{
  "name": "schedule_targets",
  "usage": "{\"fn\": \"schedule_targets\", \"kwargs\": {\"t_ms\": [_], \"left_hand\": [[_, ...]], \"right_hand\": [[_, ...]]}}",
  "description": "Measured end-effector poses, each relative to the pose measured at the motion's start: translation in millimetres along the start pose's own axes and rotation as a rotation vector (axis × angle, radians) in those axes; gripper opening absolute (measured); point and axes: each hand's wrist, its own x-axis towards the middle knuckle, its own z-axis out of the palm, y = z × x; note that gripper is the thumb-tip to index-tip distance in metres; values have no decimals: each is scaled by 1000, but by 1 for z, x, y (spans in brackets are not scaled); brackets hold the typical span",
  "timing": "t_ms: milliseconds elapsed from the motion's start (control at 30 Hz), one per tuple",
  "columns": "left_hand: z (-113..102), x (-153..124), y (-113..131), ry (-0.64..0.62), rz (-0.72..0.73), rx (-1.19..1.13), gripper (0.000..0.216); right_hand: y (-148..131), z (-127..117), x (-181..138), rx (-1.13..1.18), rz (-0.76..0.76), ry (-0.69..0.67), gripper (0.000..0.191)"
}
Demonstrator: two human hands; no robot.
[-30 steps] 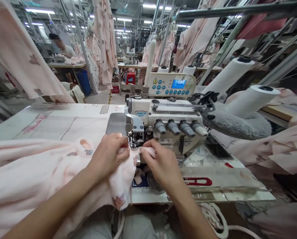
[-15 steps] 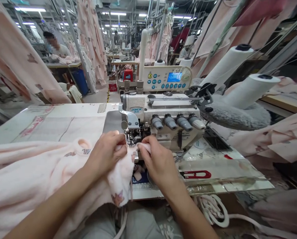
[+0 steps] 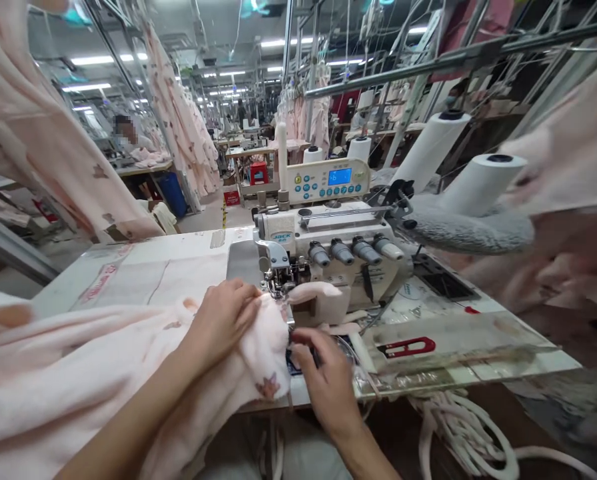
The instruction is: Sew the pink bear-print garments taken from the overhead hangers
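Note:
My left hand point(image 3: 223, 327) grips a bunched fold of pale pink fleece garment point(image 3: 78, 377) just in front of the presser foot point(image 3: 277, 281) of a JACK overlock sewing machine point(image 3: 338, 250). A cream strip of the fabric point(image 3: 313, 291) runs to the right of the foot, across the machine's front. My right hand point(image 3: 326, 383) sits lower, off the fabric, its fingers near a dark blue patch and a clear plastic sheet point(image 3: 351, 363) at the table's front edge. It holds nothing I can see.
White thread cones point(image 3: 483, 183) and a grey fluffy pad point(image 3: 468, 230) stand behind the machine on the right. A red U-shaped tool point(image 3: 407, 347) lies on the table. Pink garments hang overhead, a co-worker point(image 3: 128, 137) sits far left, and white cord point(image 3: 458, 433) coils below.
My right hand has let go of the fabric and dropped toward the table's front edge. A fabric strip now shows right of the presser foot. The view has shifted.

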Motion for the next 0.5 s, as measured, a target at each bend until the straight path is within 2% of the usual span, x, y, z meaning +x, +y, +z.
{"fn": "schedule_targets", "kwargs": {"t_ms": [67,100,167,233,333,500], "left_hand": [[0,-1,-2,21,-26,-45,21],[2,0,-2,37,-33,-76,19],[6,1,-4,69,-39,-132,18],[10,1,-5,104,-42,-163,18],[14,0,-4,139,-45,-180,20],[16,2,-1,144,-43,-164,18]], "right_hand": [[4,15,-1,203,248,-216,47],[4,20,0,309,345,-280,53],[0,26,4,481,479,-287,55],[-7,23,7,536,516,-172,50],[-14,13,8,461,466,-39,41],[-7,10,7,482,492,-102,40]]}}
